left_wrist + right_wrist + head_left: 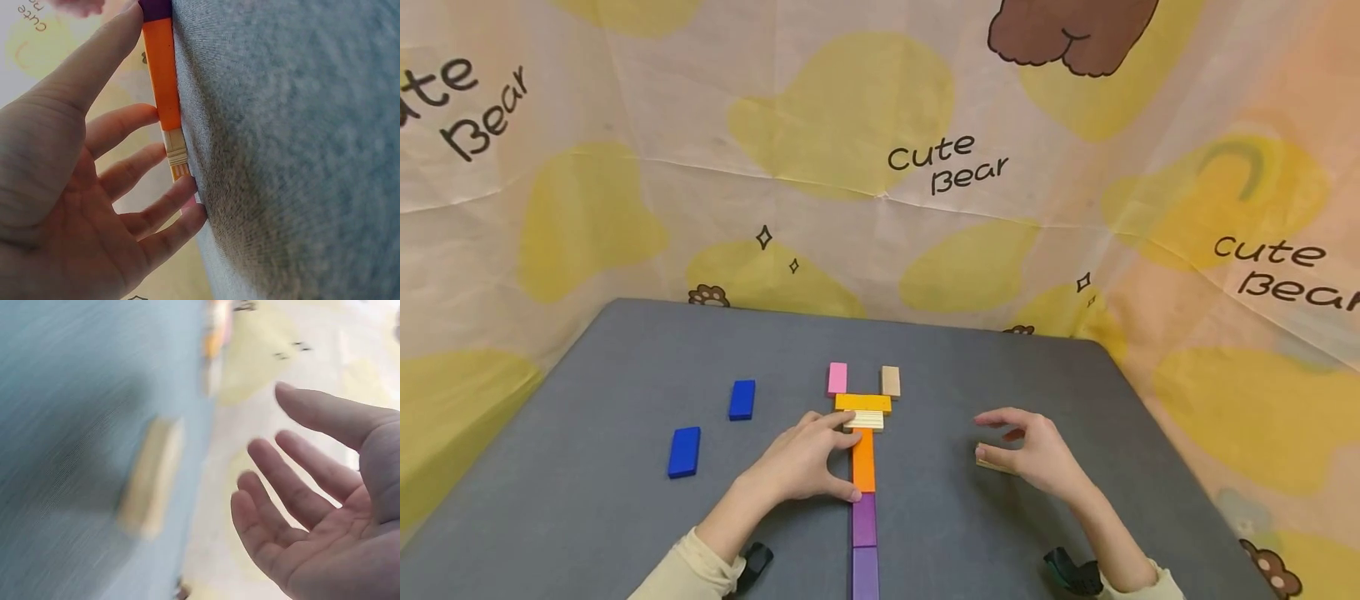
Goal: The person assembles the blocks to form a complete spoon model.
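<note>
My left hand (801,461) lies along a row of flat blocks, fingers spread. Its thumb tip touches where an orange block (863,462) meets a purple block (864,518). The index finger reaches over a ridged cream piece (867,420), made of thin strips, across the row. Beyond it lies a yellow-orange block (862,404) set crosswise. My right hand (1039,454) is held above a pale wooden block (152,478) on the table, fingers loosely bent and nothing between them. In the right wrist view that block is blurred and apart from the fingers.
Behind the crosswise block stand a pink block (837,379) and a tan block (891,381). Two blue blocks (684,452) lie to the left. A lighter purple block (865,573) continues the row toward me. A patterned cloth (850,250) hangs behind the grey table (587,500).
</note>
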A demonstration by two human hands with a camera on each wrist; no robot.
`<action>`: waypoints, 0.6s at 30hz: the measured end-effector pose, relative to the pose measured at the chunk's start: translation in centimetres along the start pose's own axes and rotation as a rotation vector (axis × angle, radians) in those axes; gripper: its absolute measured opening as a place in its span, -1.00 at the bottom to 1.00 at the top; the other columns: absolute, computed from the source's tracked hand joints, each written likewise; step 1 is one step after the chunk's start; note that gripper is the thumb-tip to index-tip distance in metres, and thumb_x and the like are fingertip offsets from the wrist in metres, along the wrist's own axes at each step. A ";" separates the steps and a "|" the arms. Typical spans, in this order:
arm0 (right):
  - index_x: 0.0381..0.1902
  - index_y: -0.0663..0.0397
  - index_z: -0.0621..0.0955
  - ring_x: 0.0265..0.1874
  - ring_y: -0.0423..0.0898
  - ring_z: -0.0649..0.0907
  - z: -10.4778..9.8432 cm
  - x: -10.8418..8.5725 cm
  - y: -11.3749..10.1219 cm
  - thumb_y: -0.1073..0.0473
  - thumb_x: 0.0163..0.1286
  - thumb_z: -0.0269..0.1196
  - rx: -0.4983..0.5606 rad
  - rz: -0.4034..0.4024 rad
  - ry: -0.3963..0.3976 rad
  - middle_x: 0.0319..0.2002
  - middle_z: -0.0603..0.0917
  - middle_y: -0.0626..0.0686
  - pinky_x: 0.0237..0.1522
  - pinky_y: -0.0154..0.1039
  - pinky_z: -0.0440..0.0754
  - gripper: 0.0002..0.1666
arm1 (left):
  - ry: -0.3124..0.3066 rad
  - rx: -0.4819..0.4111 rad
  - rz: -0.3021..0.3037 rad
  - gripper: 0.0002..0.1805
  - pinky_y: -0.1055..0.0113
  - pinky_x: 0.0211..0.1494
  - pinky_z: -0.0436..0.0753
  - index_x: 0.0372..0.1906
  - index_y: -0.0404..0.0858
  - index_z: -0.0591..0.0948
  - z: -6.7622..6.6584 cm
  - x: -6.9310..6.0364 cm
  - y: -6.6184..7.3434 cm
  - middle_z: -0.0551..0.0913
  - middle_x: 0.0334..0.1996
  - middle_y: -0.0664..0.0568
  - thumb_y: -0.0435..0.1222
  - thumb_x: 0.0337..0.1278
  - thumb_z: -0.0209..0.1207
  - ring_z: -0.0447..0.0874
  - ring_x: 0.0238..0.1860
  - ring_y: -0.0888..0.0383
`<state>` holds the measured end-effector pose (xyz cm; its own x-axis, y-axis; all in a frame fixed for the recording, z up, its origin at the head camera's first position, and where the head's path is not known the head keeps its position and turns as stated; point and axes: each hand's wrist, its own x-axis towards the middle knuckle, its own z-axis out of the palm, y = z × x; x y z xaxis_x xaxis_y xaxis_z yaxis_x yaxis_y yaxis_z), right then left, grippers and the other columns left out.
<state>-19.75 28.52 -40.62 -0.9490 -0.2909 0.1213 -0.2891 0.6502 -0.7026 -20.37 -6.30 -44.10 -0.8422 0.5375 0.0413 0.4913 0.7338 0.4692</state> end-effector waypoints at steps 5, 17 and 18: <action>0.15 0.06 0.63 0.11 0.15 0.55 -1.0 -1.0 2.6 0.08 0.08 0.54 -0.083 0.026 0.001 0.09 0.64 0.03 0.06 0.17 0.47 -0.35 | 0.005 0.009 0.010 -0.15 -0.05 0.05 0.50 0.23 -0.14 0.62 -0.2 0.0 0.0 0.36 0.38 -0.04 0.16 -0.26 0.51 0.37 0.15 -0.12; 0.09 0.07 0.65 0.08 0.10 0.57 -0.6 -2.0 4.9 0.19 -0.06 0.60 -0.137 0.042 0.007 0.03 0.66 0.00 0.02 0.13 0.51 -0.32 | -0.003 0.029 0.009 -0.14 0.03 -0.01 0.52 0.24 -0.12 0.62 0.0 0.0 0.0 0.35 0.39 -0.04 0.20 -0.26 0.49 0.38 0.09 -0.06; 0.07 0.06 0.66 0.06 0.09 0.58 -0.6 -2.0 5.0 0.19 -0.06 0.60 -0.133 0.046 0.004 0.01 0.67 -0.01 0.01 0.12 0.52 -0.34 | -0.005 0.030 0.006 -0.14 0.03 -0.01 0.52 0.24 -0.12 0.62 0.0 0.0 0.0 0.35 0.39 -0.03 0.20 -0.26 0.49 0.37 0.09 -0.06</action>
<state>-19.38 32.73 -43.93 -0.9620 -0.2561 0.0943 -0.2593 0.7503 -0.6081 -20.36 -6.35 -44.10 -0.8379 0.5444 0.0393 0.5030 0.7423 0.4427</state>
